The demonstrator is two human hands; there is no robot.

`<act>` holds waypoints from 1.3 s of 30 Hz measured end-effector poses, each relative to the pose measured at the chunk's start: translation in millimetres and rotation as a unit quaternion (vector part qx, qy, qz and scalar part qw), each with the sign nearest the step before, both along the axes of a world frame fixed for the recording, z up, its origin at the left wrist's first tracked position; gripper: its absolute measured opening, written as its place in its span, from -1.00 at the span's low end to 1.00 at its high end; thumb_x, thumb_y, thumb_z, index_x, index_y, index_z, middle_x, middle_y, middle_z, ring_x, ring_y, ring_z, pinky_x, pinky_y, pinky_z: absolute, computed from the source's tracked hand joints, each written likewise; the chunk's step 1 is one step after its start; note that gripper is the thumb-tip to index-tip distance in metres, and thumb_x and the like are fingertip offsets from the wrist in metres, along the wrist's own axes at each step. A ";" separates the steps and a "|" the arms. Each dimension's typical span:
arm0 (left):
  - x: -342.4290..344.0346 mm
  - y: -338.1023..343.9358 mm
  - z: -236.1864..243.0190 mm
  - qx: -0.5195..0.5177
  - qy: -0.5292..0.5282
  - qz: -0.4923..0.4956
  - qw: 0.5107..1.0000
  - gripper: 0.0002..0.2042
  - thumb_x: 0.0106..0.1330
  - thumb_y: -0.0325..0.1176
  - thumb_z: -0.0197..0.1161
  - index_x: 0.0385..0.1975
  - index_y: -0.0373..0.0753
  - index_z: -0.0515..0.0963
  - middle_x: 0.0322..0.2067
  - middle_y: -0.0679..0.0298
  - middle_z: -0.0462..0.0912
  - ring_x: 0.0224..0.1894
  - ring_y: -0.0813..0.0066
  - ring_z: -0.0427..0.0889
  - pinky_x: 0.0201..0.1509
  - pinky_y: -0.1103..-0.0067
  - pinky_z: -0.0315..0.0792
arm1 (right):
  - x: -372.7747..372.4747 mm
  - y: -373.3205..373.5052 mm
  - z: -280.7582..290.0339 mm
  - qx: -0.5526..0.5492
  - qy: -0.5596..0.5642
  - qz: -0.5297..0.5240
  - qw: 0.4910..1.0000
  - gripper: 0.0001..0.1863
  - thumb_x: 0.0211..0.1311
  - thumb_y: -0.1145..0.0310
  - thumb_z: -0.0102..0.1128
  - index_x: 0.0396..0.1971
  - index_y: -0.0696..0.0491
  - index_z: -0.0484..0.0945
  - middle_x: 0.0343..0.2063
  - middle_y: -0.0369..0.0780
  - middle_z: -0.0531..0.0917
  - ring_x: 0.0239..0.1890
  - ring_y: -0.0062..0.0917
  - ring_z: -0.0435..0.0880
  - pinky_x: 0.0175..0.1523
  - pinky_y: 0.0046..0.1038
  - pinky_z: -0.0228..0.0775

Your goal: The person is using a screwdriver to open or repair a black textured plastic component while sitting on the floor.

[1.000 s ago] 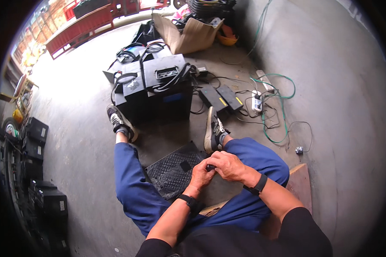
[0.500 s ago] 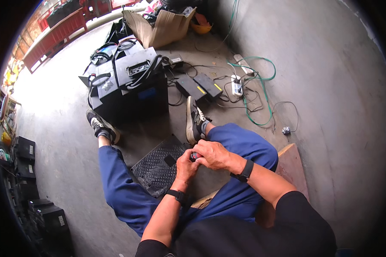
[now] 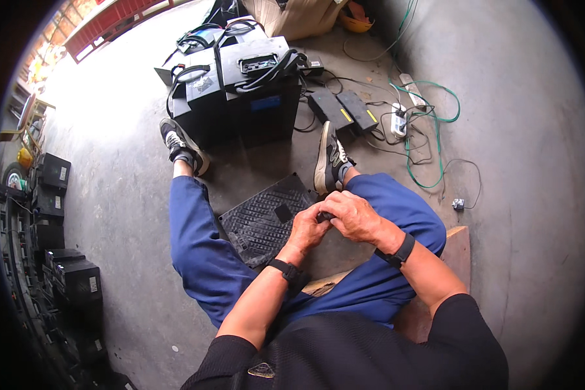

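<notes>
Between my knees, my left hand and my right hand meet, both with curled fingers. They close on a small dark object that is mostly covered by the fingers, so its kind does not show. Just left of the hands, a black ribbed plastic cover with a square dark patch lies on the floor. Both wrists wear black bands.
Beyond my feet stands a large black metal case with cables on top. Right of it lie two black adapter boxes, a white power strip and a green cord. Several black boxes line the left side. A wooden board is beside my right leg.
The whole view has shifted, with the scene sliding right and upward. My hands stay together; a red part of the held object that showed earlier is now covered.
</notes>
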State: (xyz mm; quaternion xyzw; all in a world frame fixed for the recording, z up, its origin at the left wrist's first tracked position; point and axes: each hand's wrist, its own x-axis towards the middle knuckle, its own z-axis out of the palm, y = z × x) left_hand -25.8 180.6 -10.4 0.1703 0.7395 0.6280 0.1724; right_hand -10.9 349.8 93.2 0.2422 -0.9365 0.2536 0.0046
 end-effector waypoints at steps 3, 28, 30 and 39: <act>-3.6 1.2 5.7 -0.041 -0.023 -0.003 0.999 -0.58 0.15 -0.35 0.54 0.04 -0.12 0.66 -0.20 0.09 0.79 -0.14 0.15 0.80 -0.05 0.38 0.63 | 2.4 -1.7 2.5 -0.037 -0.080 -0.059 0.994 -0.62 0.03 0.53 0.40 -0.10 -0.02 0.57 -0.24 -0.21 0.58 -0.15 -0.19 0.63 -0.04 -0.19 0.53; -86.1 -94.1 282.5 0.457 0.347 -0.088 0.814 0.32 -0.02 0.56 0.37 0.56 -0.36 0.02 0.31 -0.27 0.42 0.24 -0.27 0.53 0.16 0.13 0.52 | -0.4 -5.2 -17.9 -0.037 0.000 -0.017 0.999 -0.61 0.04 0.59 0.39 -0.09 0.04 0.58 -0.14 -0.17 0.63 -0.13 -0.17 0.63 -0.04 -0.21 0.52; -73.6 -85.6 273.9 0.478 0.318 -0.092 0.814 0.32 -0.02 0.56 0.37 0.56 -0.36 0.02 0.31 -0.28 0.41 0.24 -0.27 0.53 0.16 0.13 0.52 | 4.6 4.8 -23.5 -0.043 0.017 -0.011 0.999 -0.62 0.04 0.59 0.39 -0.09 0.05 0.58 -0.15 -0.16 0.64 -0.15 -0.17 0.63 -0.05 -0.21 0.51; -76.4 -86.4 260.3 0.486 0.254 -0.127 0.826 0.33 -0.02 0.57 0.36 0.57 -0.35 0.00 0.31 -0.29 0.41 0.23 -0.28 0.53 0.16 0.14 0.53 | 0.9 1.5 -12.8 -0.021 -0.032 -0.025 0.999 -0.65 0.09 0.57 0.37 -0.08 0.05 0.60 -0.12 -0.17 0.66 -0.06 -0.17 0.67 0.08 -0.22 0.52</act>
